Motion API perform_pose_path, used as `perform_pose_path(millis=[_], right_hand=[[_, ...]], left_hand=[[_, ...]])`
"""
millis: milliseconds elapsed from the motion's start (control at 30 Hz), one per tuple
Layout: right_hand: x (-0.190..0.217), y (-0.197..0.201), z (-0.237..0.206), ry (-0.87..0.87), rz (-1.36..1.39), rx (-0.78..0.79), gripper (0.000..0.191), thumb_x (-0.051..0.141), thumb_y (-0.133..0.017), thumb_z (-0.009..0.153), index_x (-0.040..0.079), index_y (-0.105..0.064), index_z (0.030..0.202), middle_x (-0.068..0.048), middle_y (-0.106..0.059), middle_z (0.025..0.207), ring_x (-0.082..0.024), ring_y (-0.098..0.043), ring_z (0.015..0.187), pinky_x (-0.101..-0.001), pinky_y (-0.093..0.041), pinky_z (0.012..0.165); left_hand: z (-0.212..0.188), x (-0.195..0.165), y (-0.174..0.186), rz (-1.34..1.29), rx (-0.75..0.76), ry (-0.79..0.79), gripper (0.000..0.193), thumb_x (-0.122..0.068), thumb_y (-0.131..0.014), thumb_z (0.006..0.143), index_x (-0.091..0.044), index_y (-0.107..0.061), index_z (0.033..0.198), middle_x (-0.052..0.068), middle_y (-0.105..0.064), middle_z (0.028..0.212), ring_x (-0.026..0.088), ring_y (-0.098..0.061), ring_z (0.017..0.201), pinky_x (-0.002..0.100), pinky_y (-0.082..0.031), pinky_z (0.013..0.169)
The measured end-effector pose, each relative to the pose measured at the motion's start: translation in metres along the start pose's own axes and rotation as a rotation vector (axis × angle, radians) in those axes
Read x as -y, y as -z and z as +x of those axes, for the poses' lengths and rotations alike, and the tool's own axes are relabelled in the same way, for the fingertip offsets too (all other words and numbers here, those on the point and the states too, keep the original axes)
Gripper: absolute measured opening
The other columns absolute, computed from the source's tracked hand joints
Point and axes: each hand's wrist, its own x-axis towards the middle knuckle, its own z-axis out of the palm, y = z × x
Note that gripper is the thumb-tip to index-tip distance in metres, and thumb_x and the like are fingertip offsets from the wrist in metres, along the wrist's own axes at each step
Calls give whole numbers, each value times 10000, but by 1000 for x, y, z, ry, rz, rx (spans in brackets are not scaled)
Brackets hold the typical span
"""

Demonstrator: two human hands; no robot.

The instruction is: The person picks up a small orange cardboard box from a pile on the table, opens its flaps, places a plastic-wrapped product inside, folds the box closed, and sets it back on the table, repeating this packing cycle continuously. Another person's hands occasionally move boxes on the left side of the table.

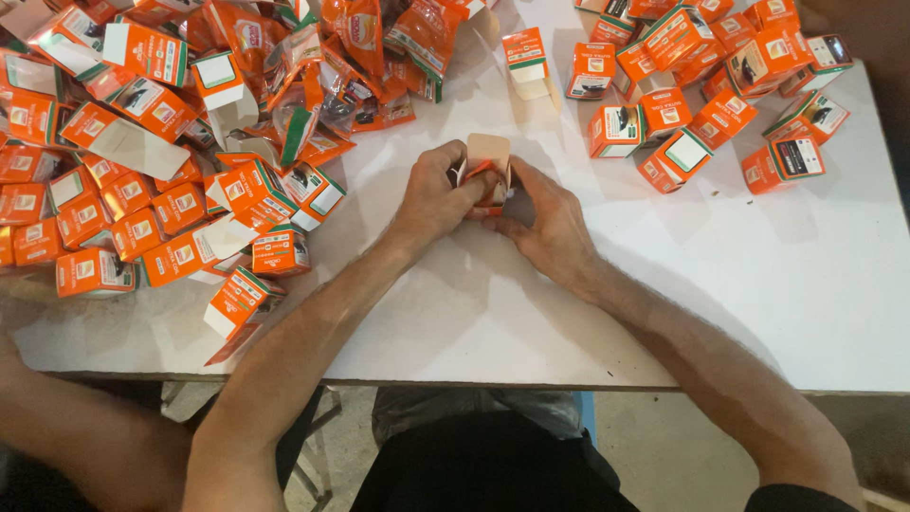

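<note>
Both forearms angled inward, left hand [434,194] and right hand [548,220] curled together, fingers pinching

small orange carton [488,175], flap open, upright, mid-table

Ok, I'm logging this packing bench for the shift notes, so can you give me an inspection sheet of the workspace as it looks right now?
Surface: white flat table, bare at its near middle.
Job's things: one small orange cardboard box with its pale flap open, held between both hands at the table's middle.
Clutter: heap of orange boxes and clear orange packets on the left; group of closed orange boxes at the far right.
Hands: left hand and right hand both grip the box.
Cables: nothing seen.
Surroundings: another person's forearm at the lower left; concrete floor below the table edge.
</note>
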Motion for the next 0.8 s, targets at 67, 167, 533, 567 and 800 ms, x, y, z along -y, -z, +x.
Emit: perform_pose_path(millis=[67,167,533,567,800], right_hand=[[-1,-1,-2,-171,121,10,718,135,-827,803,56,-428,1394,-128,-697,1226,-303,-710,1094,-379,-564,897],[-6,-4,-6,28,-98,-30,574,92,-846,837,48,-588,1348,-168,-689,1235,-355,-678,1149,-419,-565,935],[-18,-9,-9,198,-250,-14,535,103,-835,828,55,-619,1315,-211,-649,1356,-415,-636,1188,-461,-545,974],[-16,-8,-8,202,-250,-16,522,102,-836,829,52,-620,1301,-210,-652,1353,-413,-637,1182,-459,-545,968],[-9,-6,-5,-19,-173,23,451,116,-849,830,36,-544,1152,-181,-705,1195,-423,-684,1086,-470,-566,849]], left_hand=[[2,4,-3,70,-35,-59,206,-76,-681,896,56,-668,1053,60,-739,888,103,-703,787,302,-625,649],[-1,7,-4,102,-48,-103,177,-73,-680,912,52,-673,1037,83,-743,906,122,-706,806,318,-615,691],[11,-2,28,-265,194,284,231,-158,-699,940,51,-676,1036,112,-722,844,190,-666,673,348,-579,562],[12,-1,24,-240,178,283,225,-144,-698,916,32,-686,1057,96,-727,844,189,-664,679,354,-555,567],[-8,1,8,248,46,-346,271,-71,-644,941,1,-710,1193,121,-759,1093,231,-731,1027,349,-582,933]])
